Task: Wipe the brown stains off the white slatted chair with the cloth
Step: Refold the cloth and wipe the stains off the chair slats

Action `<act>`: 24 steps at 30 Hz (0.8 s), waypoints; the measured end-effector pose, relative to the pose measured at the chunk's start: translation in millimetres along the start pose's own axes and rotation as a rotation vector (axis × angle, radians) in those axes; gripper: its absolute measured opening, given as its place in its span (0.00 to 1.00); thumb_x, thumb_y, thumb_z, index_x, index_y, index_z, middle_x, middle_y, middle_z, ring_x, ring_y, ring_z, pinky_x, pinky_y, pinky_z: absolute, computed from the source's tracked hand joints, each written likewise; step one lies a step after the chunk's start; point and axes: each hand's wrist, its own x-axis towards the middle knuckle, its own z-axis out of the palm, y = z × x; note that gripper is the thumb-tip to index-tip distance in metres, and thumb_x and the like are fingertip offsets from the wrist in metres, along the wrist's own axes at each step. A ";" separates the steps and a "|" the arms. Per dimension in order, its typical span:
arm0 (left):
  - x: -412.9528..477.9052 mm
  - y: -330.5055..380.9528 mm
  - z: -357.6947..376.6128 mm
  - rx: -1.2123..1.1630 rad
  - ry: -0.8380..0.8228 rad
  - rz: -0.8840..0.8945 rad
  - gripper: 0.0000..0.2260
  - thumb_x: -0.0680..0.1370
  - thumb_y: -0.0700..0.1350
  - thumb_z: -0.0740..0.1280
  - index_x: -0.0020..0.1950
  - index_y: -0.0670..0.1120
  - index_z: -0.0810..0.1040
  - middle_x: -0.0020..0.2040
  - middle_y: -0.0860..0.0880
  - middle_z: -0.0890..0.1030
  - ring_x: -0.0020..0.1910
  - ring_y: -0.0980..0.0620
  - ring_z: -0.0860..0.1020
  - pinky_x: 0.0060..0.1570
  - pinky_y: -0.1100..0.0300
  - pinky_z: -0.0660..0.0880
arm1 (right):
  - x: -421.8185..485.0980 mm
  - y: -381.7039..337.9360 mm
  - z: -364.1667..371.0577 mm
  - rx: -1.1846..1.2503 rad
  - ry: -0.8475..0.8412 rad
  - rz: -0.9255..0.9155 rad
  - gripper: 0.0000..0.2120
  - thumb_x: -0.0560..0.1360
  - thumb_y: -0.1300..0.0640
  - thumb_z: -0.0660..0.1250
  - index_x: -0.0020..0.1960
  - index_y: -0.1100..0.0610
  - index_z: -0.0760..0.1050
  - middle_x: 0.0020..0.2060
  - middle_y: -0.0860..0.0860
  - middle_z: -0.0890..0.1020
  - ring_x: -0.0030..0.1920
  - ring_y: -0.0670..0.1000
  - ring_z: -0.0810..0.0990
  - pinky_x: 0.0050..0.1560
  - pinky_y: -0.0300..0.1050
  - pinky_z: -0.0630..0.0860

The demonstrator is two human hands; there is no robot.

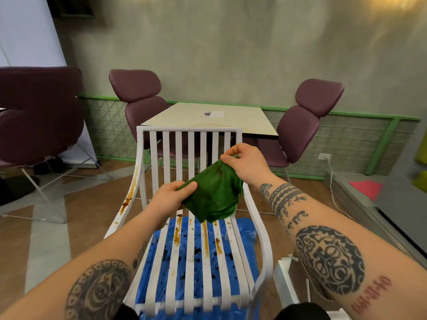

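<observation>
The white slatted chair (pixel 188 129) stands right in front of me, facing me. Brown stains (pixel 205 236) streak several seat slats, and more brown runs down the left armrest (pixel 128 199). I hold a green cloth (pixel 213 195) in the air above the back of the seat. My left hand (pixel 172 196) pinches its lower left edge between thumb and fingers. My right hand (pixel 245 161) pinches its upper corner, so the cloth hangs stretched between both hands.
Blue plastic sheeting (pixel 245 229) lies on the floor under the chair. Behind stands a beige table (pixel 184 116) with purple chairs (pixel 307 125) on either side. A white object (pixel 284 280) lies on the floor at the right.
</observation>
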 end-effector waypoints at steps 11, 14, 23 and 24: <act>23.2 -22.1 39.2 -0.597 0.098 -0.577 0.27 0.84 0.61 0.56 0.59 0.38 0.77 0.51 0.34 0.85 0.51 0.35 0.84 0.51 0.38 0.80 | -43.2 41.5 88.8 -0.067 -0.292 0.088 0.16 0.78 0.43 0.67 0.63 0.47 0.77 0.57 0.46 0.82 0.56 0.47 0.81 0.58 0.48 0.79; 29.6 -53.3 37.5 -0.629 0.133 -0.605 0.22 0.84 0.56 0.60 0.60 0.37 0.78 0.48 0.35 0.85 0.48 0.37 0.84 0.43 0.42 0.82 | -56.3 72.3 106.1 0.024 -0.515 0.114 0.15 0.79 0.44 0.66 0.65 0.44 0.77 0.55 0.44 0.84 0.55 0.44 0.82 0.57 0.42 0.79; 73.3 -117.8 72.7 -0.203 0.110 -0.483 0.09 0.83 0.48 0.65 0.59 0.47 0.80 0.52 0.44 0.85 0.52 0.45 0.83 0.52 0.48 0.81 | -45.9 167.7 144.5 0.499 -0.132 0.646 0.13 0.82 0.45 0.63 0.62 0.50 0.76 0.57 0.47 0.82 0.54 0.46 0.82 0.47 0.35 0.79; 79.5 -120.6 79.7 -0.197 0.066 -0.467 0.08 0.84 0.48 0.64 0.59 0.49 0.81 0.53 0.46 0.85 0.53 0.47 0.82 0.55 0.49 0.79 | -43.4 176.6 153.0 0.602 -0.090 0.721 0.12 0.81 0.44 0.63 0.60 0.49 0.77 0.55 0.49 0.83 0.54 0.48 0.83 0.52 0.43 0.82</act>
